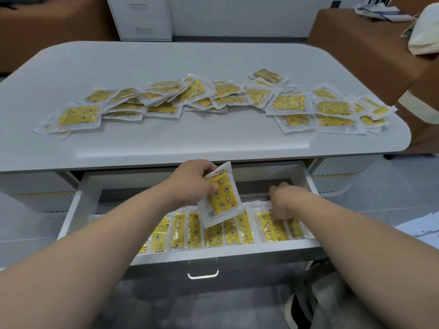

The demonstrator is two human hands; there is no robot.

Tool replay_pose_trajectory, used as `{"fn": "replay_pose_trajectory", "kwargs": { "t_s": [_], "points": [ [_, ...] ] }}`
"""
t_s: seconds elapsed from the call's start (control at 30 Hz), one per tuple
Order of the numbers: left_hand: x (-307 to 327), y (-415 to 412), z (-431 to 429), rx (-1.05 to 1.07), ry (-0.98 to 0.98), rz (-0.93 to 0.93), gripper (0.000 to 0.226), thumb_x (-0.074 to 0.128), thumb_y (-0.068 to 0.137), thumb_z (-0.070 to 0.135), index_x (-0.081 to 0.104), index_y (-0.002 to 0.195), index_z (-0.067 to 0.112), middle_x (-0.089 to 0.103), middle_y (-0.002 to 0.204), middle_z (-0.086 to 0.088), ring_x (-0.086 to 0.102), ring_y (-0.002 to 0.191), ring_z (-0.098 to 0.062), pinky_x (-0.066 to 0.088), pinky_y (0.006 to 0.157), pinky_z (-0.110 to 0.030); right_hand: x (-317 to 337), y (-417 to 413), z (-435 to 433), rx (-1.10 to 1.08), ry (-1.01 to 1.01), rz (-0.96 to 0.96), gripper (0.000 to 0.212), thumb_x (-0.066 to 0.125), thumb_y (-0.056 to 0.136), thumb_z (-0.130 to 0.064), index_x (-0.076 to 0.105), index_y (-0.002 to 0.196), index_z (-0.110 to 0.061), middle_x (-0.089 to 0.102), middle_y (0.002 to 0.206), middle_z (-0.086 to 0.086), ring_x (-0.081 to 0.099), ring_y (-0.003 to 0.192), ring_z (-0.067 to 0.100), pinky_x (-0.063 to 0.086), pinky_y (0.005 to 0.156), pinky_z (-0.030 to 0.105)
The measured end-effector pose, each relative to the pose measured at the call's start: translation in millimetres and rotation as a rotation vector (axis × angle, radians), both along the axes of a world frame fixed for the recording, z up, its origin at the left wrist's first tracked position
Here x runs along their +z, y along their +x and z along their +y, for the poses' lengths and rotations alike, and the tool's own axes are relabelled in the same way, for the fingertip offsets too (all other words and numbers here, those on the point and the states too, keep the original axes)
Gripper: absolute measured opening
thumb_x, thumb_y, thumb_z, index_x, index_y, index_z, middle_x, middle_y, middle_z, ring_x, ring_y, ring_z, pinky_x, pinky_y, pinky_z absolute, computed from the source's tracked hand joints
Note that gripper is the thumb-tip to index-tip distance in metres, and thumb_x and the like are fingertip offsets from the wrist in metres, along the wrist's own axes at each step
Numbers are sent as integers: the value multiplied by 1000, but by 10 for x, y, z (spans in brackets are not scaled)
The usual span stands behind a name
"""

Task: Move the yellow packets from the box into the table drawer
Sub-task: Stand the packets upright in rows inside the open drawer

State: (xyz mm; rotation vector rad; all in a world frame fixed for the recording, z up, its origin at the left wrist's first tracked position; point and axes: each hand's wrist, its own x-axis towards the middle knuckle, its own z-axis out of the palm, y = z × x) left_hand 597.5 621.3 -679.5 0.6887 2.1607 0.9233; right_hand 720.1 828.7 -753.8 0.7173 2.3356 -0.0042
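The white table drawer [73, 210] stands pulled out below the table's front edge. Several yellow packets [194, 230] stand in a row on edge inside it. My left hand [190, 180] holds one yellow packet [221, 198] by its upper end above the row, tilted. My right hand [283, 201] reaches into the right part of the drawer, fingertips down on the standing packets [270, 227] there. Many more yellow packets [197, 96] lie scattered across the grey tabletop [166, 143]. No box is in view.
A clear handle [203, 273] sits on the drawer front. A white filing cabinet [142, 17] stands behind the table. A brown counter [361, 36] with a cream bag [425, 32] is at right. Papers [422, 230] lie at the right edge. My knee [332, 298] is under the drawer.
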Motion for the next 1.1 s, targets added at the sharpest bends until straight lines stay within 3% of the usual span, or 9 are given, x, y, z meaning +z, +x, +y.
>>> {"fn": "replay_pose_trajectory", "kwargs": {
  "t_s": [0.07,0.2,0.37,0.47,0.57,0.73,0.93,1.1],
  "points": [
    [-1,-1,9,7,-1,-21,22,68,93,12,66,111,24,72,103,6,68,96,-13,58,75,-29,50,-21,-8,-9,-12,-15,79,80,83,-33,39,148,-16,52,131,10,60,104,27,55,82,32],
    [-12,-2,15,-13,-27,-62,26,66,92,3,65,111,21,72,105,3,69,98,-17,60,84,-36,373,-147,-13,30,-169,28,42,76,85,-17,61,124,-12,64,112,5,63,98,23,55,80,31],
    [-52,21,37,-50,-50,-22,29,72,86,0,65,103,23,71,103,2,68,96,-16,60,87,-38,725,-210,-135,-154,-817,281,48,81,82,-14,58,125,-17,70,111,0,68,103,23,56,86,35],
    [-73,35,42,-66,-67,52,38,79,80,5,63,110,23,68,103,4,67,94,-15,60,86,-38,704,-226,-226,-269,-990,426,43,83,81,-12,62,119,-16,75,103,3,71,87,16,56,75,30],
    [-78,42,47,-72,-81,111,43,85,77,15,62,113,24,67,101,6,66,91,-13,59,84,-35,642,-233,-269,-285,-957,492,32,82,83,-15,67,112,-15,77,95,1,74,82,14,58,73,29],
    [-131,31,19,-169,-114,241,41,79,84,24,59,121,22,66,97,8,63,88,-8,52,76,-24,465,-200,-148,-322,-845,341,24,77,88,-12,69,111,-9,77,103,11,75,93,29,63,81,40],
    [-162,-8,-17,-189,-115,276,35,71,90,22,58,123,20,68,93,9,63,87,-6,46,74,-20,141,-109,-112,-471,-605,228,53,78,87,-12,53,133,-2,70,108,14,73,90,28,64,74,38],
    [-177,-21,-14,-219,-106,291,30,70,91,23,60,119,22,69,91,10,64,85,-5,46,72,-19,22,-122,-288,-279,-343,84,70,73,91,-21,30,146,-8,62,110,16,76,70,27,64,66,41]
  ]
}}
